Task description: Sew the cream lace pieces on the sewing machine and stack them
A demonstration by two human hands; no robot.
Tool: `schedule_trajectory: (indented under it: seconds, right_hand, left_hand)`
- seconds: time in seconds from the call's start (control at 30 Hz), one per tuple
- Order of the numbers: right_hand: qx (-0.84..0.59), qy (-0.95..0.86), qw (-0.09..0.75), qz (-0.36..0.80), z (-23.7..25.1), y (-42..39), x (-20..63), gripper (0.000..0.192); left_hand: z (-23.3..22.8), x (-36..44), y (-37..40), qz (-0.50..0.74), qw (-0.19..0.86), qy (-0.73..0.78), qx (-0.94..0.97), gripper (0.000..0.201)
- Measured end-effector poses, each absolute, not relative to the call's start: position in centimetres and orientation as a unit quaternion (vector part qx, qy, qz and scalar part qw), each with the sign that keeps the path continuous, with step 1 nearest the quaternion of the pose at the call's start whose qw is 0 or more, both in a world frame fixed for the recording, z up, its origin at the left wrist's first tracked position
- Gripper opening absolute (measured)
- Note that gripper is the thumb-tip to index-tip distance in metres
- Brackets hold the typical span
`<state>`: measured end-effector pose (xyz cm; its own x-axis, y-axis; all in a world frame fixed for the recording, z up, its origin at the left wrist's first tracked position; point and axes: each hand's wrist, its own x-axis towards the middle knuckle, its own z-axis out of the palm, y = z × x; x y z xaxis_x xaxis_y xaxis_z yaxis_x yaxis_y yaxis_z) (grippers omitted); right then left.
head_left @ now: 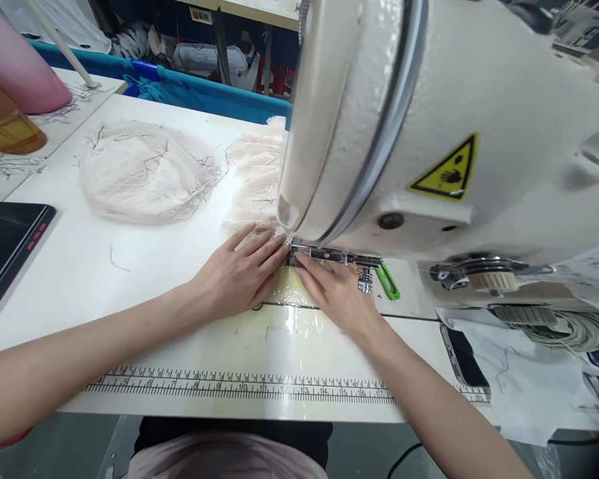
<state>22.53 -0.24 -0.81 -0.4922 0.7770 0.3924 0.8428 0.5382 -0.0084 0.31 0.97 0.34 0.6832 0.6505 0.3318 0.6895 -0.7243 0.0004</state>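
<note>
Item: pale cream lace fabric (pixel 257 176), gathered and ruffled, lying on the white table (pixel 80 266) and running under the sewing machine (pixel 429 133) head to the presser foot (pixel 292 256).

My left hand (pixel 239 273): flat, fingers spread, pressing the lace down, gripping nothing.

My right hand (pixel 337 293): flat, palm down, fingertips just beside the foot, likewise unclenched.

Nearby: glossy, yellowed printed ruler strip (pixel 239 384) along the table edge; green plastic clip (pixel 389 283); crumpled netting heap (pixel 144 169) with loose dark threads; black phone (pixel 7 249), far left.
</note>
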Motion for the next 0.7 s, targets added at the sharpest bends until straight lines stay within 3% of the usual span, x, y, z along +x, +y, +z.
schedule_trajectory:
  seconds: [0.3, 0.5, 0.7]
  right_hand:
    - [-0.428, -0.864, 0.24, -0.116, -1.4, 0.5, 24.1, 0.027]
    - [-0.4, -0.867, 0.26, -0.145, -2.2, 0.9, 24.6, 0.028]
    - [-0.4, -0.868, 0.272, -0.115, -0.6, 0.7, 24.0, 0.023]
  left_hand:
    - [1.7, 0.1, 0.6, -0.153, 0.154, -0.355, -0.909, 0.038]
    - [5.4, -4.7, 4.5, -0.088, 0.126, -0.602, -0.784, 0.024]
    - [6.2, -9.8, 6.8, -0.104, 0.095, -0.68, -0.719, 0.024]
